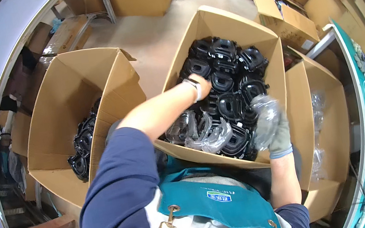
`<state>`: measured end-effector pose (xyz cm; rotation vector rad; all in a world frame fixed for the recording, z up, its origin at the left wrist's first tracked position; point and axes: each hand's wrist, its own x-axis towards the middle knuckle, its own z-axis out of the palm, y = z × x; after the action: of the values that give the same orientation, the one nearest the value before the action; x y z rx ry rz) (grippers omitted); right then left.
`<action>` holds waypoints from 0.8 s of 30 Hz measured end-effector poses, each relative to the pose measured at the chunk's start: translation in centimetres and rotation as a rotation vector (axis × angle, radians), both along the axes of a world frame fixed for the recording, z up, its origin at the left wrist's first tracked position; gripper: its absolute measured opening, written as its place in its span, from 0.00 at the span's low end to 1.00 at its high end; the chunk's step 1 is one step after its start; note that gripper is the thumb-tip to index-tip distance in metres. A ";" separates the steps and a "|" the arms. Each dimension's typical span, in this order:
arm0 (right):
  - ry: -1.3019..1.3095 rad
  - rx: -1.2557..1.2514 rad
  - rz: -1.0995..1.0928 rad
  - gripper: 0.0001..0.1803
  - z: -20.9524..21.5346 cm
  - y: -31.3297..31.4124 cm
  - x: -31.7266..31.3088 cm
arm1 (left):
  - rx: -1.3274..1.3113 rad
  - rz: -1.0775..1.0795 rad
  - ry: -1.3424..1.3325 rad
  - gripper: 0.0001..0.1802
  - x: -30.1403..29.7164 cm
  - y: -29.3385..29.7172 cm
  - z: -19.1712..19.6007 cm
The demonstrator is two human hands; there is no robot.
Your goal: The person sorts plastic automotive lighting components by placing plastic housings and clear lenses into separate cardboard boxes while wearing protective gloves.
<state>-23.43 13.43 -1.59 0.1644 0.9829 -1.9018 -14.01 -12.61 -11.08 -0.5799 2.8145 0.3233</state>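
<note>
A large cardboard box in front of me holds many black moulded plastic parts with oval openings. My left hand, bare and with a white band at the wrist, reaches down among these parts. Its fingers are hidden from view. My right hand, in a grey glove, is closed around a clear plastic piece at the box's right side; the piece is slightly blurred. Several clear curved plastic pieces lie on the black parts at the box's near left.
Left of me stands an open cardboard box with more black parts inside. To the right, another open box holds clear pieces. A green-topped bench runs along the right. More cartons stand behind.
</note>
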 end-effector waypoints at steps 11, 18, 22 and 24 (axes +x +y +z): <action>0.513 -0.522 0.156 0.35 1.4 -4.2 5.3 | 1.967 0.661 1.002 0.13 8.8 6.6 11.1; 0.430 -0.468 0.237 0.37 0.7 -6.6 10.2 | 0.885 0.725 1.325 0.32 8.3 10.3 6.9; 0.637 -0.292 0.338 0.25 -3.8 -6.1 9.4 | 0.781 0.409 1.279 0.38 8.6 11.0 5.6; 0.882 -0.211 0.354 0.23 -4.1 -5.9 9.5 | 0.625 0.459 1.211 0.35 8.6 10.0 5.8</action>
<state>-13.88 7.53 -5.69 -0.9839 1.2456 -1.7188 -5.45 -2.65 -5.28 -1.1155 3.1507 2.1664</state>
